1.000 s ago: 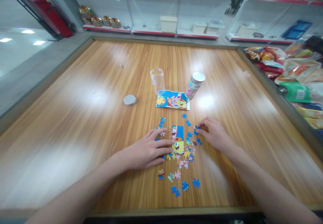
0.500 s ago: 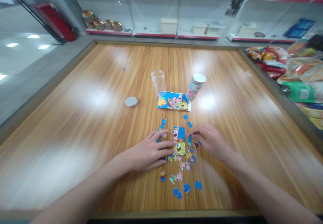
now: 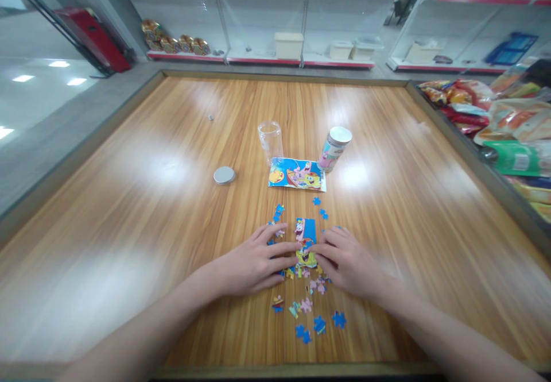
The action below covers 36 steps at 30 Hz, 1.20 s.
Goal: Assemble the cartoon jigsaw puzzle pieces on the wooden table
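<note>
A small joined block of cartoon puzzle pieces [image 3: 305, 234] lies on the wooden table [image 3: 172, 186] between both hands. My left hand [image 3: 253, 261] rests flat on the table, its fingers stretched out against the block's left edge. My right hand [image 3: 344, 261] lies at the block's right side, fingers extended and touching its lower part. Whether a piece sits under those fingertips is hidden. Loose puzzle pieces [image 3: 316, 321] in blue, pink and yellow lie scattered around and below the hands.
Behind the puzzle lie a printed picture card [image 3: 297, 175], a clear empty jar [image 3: 270, 139], a printed tube [image 3: 336, 147] and a round metal lid [image 3: 224, 174]. Snack bags [image 3: 495, 123] pile up at the right edge. Shop shelves stand beyond the table.
My right hand has moved left and down from the loose pieces on the right until its fingers touch the joined block. My left hand has stayed in place.
</note>
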### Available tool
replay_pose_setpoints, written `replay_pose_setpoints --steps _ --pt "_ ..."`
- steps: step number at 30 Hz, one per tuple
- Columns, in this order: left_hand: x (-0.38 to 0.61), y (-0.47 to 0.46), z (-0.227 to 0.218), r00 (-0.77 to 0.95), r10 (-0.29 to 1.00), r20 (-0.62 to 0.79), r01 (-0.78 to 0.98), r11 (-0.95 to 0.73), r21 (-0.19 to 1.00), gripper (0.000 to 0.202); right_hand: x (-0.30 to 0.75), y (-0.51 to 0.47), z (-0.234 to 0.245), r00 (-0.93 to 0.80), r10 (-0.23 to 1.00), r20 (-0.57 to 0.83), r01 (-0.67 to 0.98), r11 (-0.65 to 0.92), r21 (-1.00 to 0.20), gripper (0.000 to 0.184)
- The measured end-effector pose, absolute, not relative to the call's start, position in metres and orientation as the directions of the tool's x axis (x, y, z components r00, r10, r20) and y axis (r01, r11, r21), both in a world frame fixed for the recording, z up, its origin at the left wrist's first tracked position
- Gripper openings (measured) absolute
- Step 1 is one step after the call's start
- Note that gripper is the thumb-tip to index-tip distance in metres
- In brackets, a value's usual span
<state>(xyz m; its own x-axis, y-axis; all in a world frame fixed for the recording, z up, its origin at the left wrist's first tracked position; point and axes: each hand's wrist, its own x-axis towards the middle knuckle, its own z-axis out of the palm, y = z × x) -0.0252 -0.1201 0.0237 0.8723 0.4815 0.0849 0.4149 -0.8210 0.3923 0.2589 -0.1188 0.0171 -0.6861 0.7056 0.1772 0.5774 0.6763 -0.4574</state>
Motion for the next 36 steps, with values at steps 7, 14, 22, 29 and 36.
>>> replay_pose_setpoints --steps 7,14,22,29,36 --pt "-0.0218 -0.1204 0.0220 0.873 0.471 0.123 0.395 -0.833 0.389 0.045 0.2586 -0.1184 0.0198 -0.707 0.690 0.158 0.580 0.693 -0.428 0.027" --pt "-0.0233 -0.1186 0.0244 0.873 0.476 0.107 0.405 -0.829 0.387 0.045 0.2615 -0.1162 0.0162 -0.734 0.651 0.195 0.553 0.739 -0.384 0.033" --pt "-0.0228 -0.1199 0.0196 0.855 0.504 0.124 0.428 -0.820 0.380 0.050 0.2631 -0.1166 0.0138 -0.730 0.653 0.203 0.555 0.738 -0.383 0.035" --pt "-0.0178 -0.1198 0.0186 0.859 0.501 0.109 0.446 -0.835 0.323 0.047 0.2632 -0.1144 0.0172 -0.757 0.636 0.148 0.559 0.748 -0.357 0.043" --pt "-0.0224 -0.1178 0.0152 0.837 0.536 0.107 0.492 -0.825 0.278 0.057 0.2627 -0.1146 0.0201 -0.763 0.635 0.118 0.568 0.746 -0.347 0.041"
